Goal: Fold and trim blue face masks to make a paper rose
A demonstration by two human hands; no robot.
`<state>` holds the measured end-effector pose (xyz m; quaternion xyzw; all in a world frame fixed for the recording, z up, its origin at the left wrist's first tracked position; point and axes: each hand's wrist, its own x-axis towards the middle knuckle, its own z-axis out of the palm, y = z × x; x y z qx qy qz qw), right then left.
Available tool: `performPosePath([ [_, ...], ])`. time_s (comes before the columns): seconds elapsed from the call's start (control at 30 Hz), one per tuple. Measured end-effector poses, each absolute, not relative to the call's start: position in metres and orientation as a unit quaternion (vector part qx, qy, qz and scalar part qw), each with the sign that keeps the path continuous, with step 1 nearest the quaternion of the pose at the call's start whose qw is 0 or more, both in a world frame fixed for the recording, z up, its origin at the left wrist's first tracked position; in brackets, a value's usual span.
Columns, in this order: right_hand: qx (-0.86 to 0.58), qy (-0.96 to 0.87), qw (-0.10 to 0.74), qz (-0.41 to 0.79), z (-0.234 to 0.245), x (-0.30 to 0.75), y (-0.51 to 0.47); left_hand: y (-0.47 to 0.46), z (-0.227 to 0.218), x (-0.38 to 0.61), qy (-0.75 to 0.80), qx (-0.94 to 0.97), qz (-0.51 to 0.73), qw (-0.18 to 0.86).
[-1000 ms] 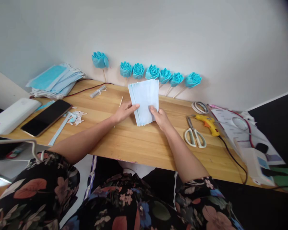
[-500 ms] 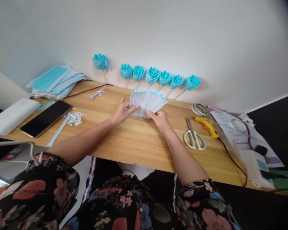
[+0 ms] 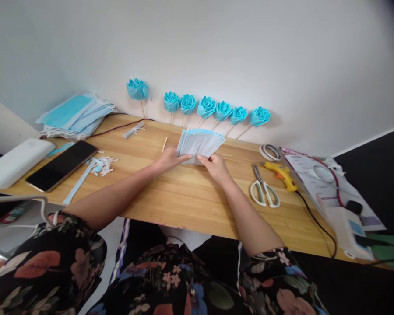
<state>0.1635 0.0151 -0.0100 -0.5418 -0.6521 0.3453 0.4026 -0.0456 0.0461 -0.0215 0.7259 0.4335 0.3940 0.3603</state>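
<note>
Hands (image 3: 169,159) (image 3: 216,168) grip sheets (image 3: 202,142) over wooden table (image 3: 184,197), pale wall (image 3: 216,48) behind.

Two hands of mine, left hand (image 3: 169,159) and right hand (image 3: 216,167), on one sheaf of pale sheets (image 3: 200,142), layers too closely overlapped for me to number! Beyond the sheaf, I make it seven blue flowers (image 3: 206,106): six in a row, one off on its own. Left of the sheaf I've got one phone (image 3: 62,166), one white power bank (image 3: 19,159), one loose stick (image 3: 164,144), one tied bundle (image 3: 133,130) and one pile of masks (image 3: 74,114), its total unclear. Right of the sheaf, one pair of scissors (image 3: 259,175), one yellow glue gun (image 3: 284,174)!
</note>
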Motion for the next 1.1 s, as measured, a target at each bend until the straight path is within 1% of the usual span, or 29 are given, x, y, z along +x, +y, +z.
performPosePath([
  [0.1,-0.578,-0.661,0.389,0.279,-0.003,0.162,0.012,0.047,-0.018,-0.047,0.456,0.701,0.397,0.378],
  [0.2,-0.58,-0.652,0.414,0.259,0.001,0.161,0.009,0.047,-0.012,-0.047,0.406,0.689,0.438,0.411],
  [0.33,-0.574,-0.646,0.421,0.273,0.001,0.163,0.011,0.047,-0.01,-0.047,0.387,0.684,0.471,0.401],
  [0.47,-0.571,-0.656,0.386,0.307,-0.004,0.163,0.014,0.049,-0.018,-0.046,0.393,0.685,0.461,0.405],
  [0.53,-0.572,-0.658,0.372,0.318,-0.006,0.161,0.014,0.05,-0.021,-0.045,0.39,0.685,0.455,0.415],
  [0.63,-0.562,-0.663,0.385,0.312,-0.005,0.16,0.013,0.049,-0.022,-0.043,0.361,0.677,0.457,0.451],
  [0.73,-0.58,-0.661,0.408,0.245,0.007,0.167,0.012,0.046,-0.018,-0.042,0.344,0.671,0.458,0.471],
  [0.83,-0.595,-0.683,0.41,0.104,0.033,0.184,0.007,0.044,-0.011,-0.044,0.36,0.663,0.476,0.453],
  [0.9,-0.586,-0.716,0.38,0.001,0.049,0.194,0.003,0.044,-0.009,-0.046,0.378,0.655,0.488,0.436],
  [0.97,-0.572,-0.756,0.312,-0.064,0.059,0.199,-0.001,0.045,-0.01,-0.048,0.393,0.648,0.494,0.426],
  [1.03,-0.564,-0.788,0.234,-0.087,0.061,0.199,-0.003,0.047,-0.013,-0.048,0.399,0.639,0.502,0.425],
  [1.1,-0.56,-0.808,0.163,-0.077,0.056,0.196,-0.001,0.049,-0.016,-0.048,0.397,0.628,0.516,0.427],
])
